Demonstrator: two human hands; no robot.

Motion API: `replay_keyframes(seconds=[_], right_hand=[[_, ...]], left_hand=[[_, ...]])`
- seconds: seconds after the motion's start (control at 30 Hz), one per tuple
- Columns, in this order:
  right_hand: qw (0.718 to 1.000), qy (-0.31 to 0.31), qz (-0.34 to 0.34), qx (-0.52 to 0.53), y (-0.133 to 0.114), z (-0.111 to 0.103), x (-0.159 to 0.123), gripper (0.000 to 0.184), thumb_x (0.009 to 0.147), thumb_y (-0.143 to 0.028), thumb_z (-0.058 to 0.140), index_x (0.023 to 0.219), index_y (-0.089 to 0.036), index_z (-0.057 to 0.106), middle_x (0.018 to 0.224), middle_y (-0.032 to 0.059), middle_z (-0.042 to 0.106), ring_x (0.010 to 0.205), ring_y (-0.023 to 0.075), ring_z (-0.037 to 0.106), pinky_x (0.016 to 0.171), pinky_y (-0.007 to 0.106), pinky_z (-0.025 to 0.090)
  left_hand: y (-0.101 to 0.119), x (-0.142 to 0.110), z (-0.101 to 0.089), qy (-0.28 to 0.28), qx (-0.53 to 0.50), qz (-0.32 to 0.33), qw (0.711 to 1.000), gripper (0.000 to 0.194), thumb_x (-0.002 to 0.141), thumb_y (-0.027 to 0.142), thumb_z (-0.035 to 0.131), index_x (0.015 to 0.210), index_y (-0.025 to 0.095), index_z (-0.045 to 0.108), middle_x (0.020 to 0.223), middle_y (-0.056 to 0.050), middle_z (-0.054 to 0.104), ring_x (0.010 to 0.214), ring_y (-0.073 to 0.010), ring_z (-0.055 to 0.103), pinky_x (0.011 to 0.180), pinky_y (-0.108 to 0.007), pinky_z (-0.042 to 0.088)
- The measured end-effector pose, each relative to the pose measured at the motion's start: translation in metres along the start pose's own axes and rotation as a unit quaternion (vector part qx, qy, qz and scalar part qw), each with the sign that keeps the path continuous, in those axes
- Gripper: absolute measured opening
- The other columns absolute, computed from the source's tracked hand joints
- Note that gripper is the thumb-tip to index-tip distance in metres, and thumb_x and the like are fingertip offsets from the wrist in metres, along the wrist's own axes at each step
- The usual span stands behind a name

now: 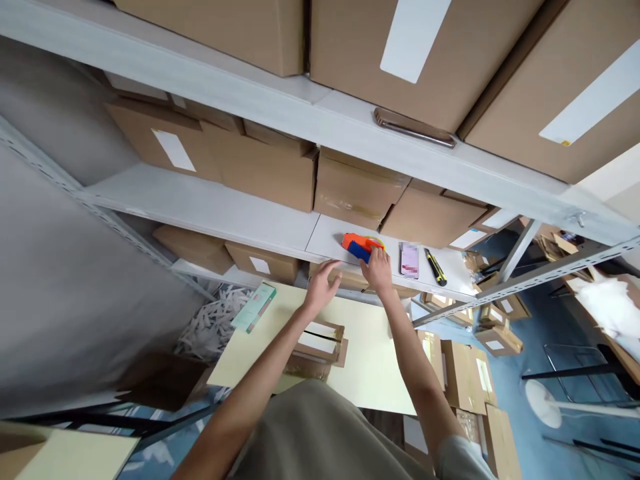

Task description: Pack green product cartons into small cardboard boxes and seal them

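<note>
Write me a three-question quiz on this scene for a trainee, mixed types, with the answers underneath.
1. Which hand is on the orange-and-blue tool?
2. On the shelf, what lies between that tool and the yellow-and-black cutter?
A: a green box
B: a phone
C: a pair of scissors
3. True or false: the left hand grips the cutter.

Key:
1. The right hand.
2. B: the phone.
3. False. The left hand shows nothing in it, and the cutter lies on the shelf, well apart from it.
</note>
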State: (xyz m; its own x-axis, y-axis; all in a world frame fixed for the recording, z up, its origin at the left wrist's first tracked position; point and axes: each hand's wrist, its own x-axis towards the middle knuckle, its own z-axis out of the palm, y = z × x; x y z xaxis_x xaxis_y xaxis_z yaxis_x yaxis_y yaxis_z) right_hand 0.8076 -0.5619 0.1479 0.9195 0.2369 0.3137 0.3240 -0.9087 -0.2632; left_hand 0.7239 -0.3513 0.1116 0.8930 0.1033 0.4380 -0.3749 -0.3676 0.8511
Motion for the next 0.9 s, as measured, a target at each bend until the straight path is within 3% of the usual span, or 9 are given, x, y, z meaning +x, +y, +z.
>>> replay_keyframes(seconds=[0.1,0.2,0.3,0.37,0.47,0.63,0.77,0.9], right_hand=[[0.999,-0.044,0.007,-0.022,-0.002,0.01,0.02,0.054,0.103,-0.027,0.063,0.15,0.0,0.059,0.136,0.0344,0.072,0.131,0.0444,0.064,0.122,0.061,0.043],[0.999,-0.043,0.021,0.001,-0.002,0.013,0.024,0.047,0.103,-0.023,0.061,0.145,-0.003,0.062,0.129,0.0341,0.075,0.126,0.0436,0.067,0.121,0.061,0.044],[0.997,-0.031,0.042,0.062,-0.004,0.009,0.006,0.042,0.103,-0.026,0.063,0.142,-0.01,0.062,0.126,0.0298,0.077,0.123,0.0426,0.07,0.118,0.059,0.047],[0.989,-0.022,0.068,0.126,-0.01,0.01,-0.024,0.041,0.105,-0.038,0.066,0.138,-0.015,0.062,0.12,0.0243,0.078,0.117,0.0413,0.071,0.112,0.057,0.052],[0.953,-0.045,0.126,0.272,-0.034,0.021,-0.093,0.046,0.106,-0.061,0.067,0.129,-0.022,0.061,0.108,0.014,0.077,0.101,0.0347,0.072,0.095,0.049,0.06],[0.841,-0.125,0.198,0.487,-0.096,0.046,-0.205,0.059,0.1,-0.078,0.068,0.124,-0.024,0.061,0.108,0.0077,0.076,0.096,0.0247,0.07,0.09,0.039,0.062],[0.809,-0.166,0.233,0.513,-0.126,0.056,-0.24,0.062,0.099,-0.079,0.07,0.122,-0.023,0.062,0.11,0.0085,0.076,0.099,0.0239,0.069,0.095,0.039,0.063],[0.792,-0.211,0.243,0.52,-0.131,0.058,-0.249,0.066,0.095,-0.083,0.073,0.121,-0.023,0.064,0.109,0.0086,0.077,0.098,0.0252,0.071,0.093,0.041,0.064]], left_hand=[[0.011,0.0,0.014,0.005,-0.02,0.006,1.0,0.034,0.104,0.029,0.063,0.135,0.024,0.078,0.14,-0.013,0.078,0.137,-0.033,0.07,0.126,-0.054,0.054],[0.008,-0.023,0.026,0.011,-0.055,-0.032,0.998,0.032,0.103,0.03,0.064,0.132,0.024,0.078,0.137,-0.013,0.08,0.133,-0.0339,0.073,0.124,-0.056,0.056],[0.003,-0.058,0.031,0.01,-0.095,-0.097,0.991,0.029,0.104,0.035,0.064,0.128,0.024,0.077,0.134,-0.015,0.081,0.129,-0.0341,0.076,0.12,-0.056,0.058],[0.002,-0.084,0.028,0.005,-0.124,-0.139,0.983,0.031,0.105,0.04,0.065,0.128,0.023,0.074,0.132,-0.016,0.081,0.126,-0.0327,0.077,0.118,-0.054,0.06],[0.005,-0.121,0.01,0.016,-0.141,-0.182,0.973,0.037,0.105,0.048,0.07,0.131,0.022,0.071,0.128,-0.015,0.08,0.121,-0.0294,0.078,0.112,-0.048,0.063],[0.014,-0.176,-0.035,0.007,-0.113,-0.217,0.97,0.035,0.105,0.054,0.072,0.12,0.022,0.073,0.119,-0.011,0.08,0.112,-0.0269,0.078,0.106,-0.043,0.064],[0.017,-0.207,-0.065,-0.05,-0.11,-0.24,0.963,0.031,0.106,0.05,0.069,0.115,0.021,0.076,0.115,-0.009,0.081,0.105,-0.0252,0.078,0.099,-0.039,0.064],[0.008,-0.218,-0.086,-0.085,-0.114,-0.268,0.953,0.034,0.101,0.053,0.076,0.113,0.021,0.079,0.114,-0.008,0.081,0.104,-0.0244,0.077,0.095,-0.036,0.063]])
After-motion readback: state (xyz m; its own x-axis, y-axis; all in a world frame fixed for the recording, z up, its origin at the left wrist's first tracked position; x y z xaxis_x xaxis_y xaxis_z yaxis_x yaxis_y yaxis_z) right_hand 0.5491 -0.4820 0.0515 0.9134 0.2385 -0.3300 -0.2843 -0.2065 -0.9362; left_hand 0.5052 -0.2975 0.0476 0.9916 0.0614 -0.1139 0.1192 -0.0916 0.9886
